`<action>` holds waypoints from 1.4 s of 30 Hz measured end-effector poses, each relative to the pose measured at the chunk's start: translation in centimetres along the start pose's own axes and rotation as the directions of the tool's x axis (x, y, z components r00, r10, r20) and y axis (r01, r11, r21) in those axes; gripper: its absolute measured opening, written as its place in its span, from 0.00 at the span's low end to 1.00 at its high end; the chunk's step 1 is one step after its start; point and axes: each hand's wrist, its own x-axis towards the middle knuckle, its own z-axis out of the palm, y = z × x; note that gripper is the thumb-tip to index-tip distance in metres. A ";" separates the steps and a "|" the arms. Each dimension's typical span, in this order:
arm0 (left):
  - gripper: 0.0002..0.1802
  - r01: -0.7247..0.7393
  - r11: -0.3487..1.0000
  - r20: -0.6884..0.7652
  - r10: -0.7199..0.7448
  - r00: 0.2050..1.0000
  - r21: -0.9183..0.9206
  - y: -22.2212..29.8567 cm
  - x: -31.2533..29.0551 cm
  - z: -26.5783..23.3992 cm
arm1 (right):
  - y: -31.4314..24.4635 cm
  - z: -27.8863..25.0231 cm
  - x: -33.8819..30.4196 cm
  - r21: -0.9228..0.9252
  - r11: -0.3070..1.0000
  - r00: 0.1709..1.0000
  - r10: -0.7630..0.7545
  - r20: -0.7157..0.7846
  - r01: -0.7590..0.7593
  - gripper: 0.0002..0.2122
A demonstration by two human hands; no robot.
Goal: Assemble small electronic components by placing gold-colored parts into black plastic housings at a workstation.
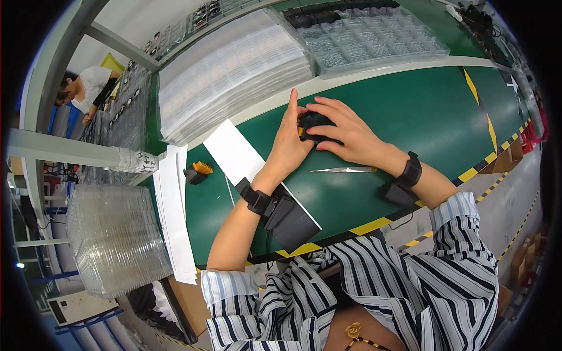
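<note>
Clear tray stack (117, 234) is standing at far left; a small black-and-orange part (196, 172) is lying loose beside white sheets (172, 216). Left hand (290, 146) and right hand (345, 131) are together pinching a small black component (313, 124) on the green bench (410, 111), apparently mid-assembly; tweezers (345, 169) are lying unused nearby

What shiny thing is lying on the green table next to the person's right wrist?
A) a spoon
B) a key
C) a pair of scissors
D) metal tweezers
D: slim, pointed metal tweezers lie flat on the green table, just in front of the right hand, untouched.
</note>
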 end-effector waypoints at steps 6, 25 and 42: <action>0.55 0.007 0.999 0.016 -0.006 1.000 -0.045 0.5 -0.1 0.1 | 1.2 -0.4 0.2 0.063 0.996 0.975 0.079 -0.209 -0.067 0.07; 0.57 -0.061 0.997 -0.005 0.061 0.998 -0.048 0.1 0.1 0.5 | -0.2 0.6 1.2 -0.172 0.982 0.989 0.056 -0.136 -0.079 0.07; 0.55 -0.091 0.996 0.005 0.091 0.996 0.007 0.0 -0.2 0.5 | -1.7 2.0 -0.6 0.431 0.852 0.937 0.348 -0.039 -0.298 0.23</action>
